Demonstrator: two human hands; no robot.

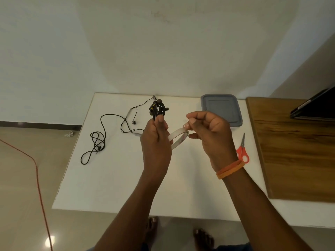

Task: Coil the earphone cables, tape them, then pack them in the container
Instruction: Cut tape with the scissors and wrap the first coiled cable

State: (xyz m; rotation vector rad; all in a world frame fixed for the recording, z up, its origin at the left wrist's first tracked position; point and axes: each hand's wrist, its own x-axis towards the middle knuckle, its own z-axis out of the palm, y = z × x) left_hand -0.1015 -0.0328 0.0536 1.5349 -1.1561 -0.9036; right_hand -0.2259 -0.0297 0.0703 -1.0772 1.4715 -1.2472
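Note:
My left hand [155,140] is raised over the white table [116,178] and grips a coiled black earphone bundle [158,108] between thumb and fingers; a roll of clear tape [178,137] hangs against the same hand. My right hand [210,131] pinches the tape's free end [186,125] just above the roll. A second black earphone cable [101,134] lies loose and uncoiled on the table's left part, its earbuds [133,122] near the back. The grey container [222,109], lid on, sits at the back right of the table.
Red-handled scissors [243,151] lie on the table right of my right wrist. A wooden board [293,147] borders the table on the right, with a dark laptop [315,105] at its far end. An orange cord [39,187] runs across the floor on the left.

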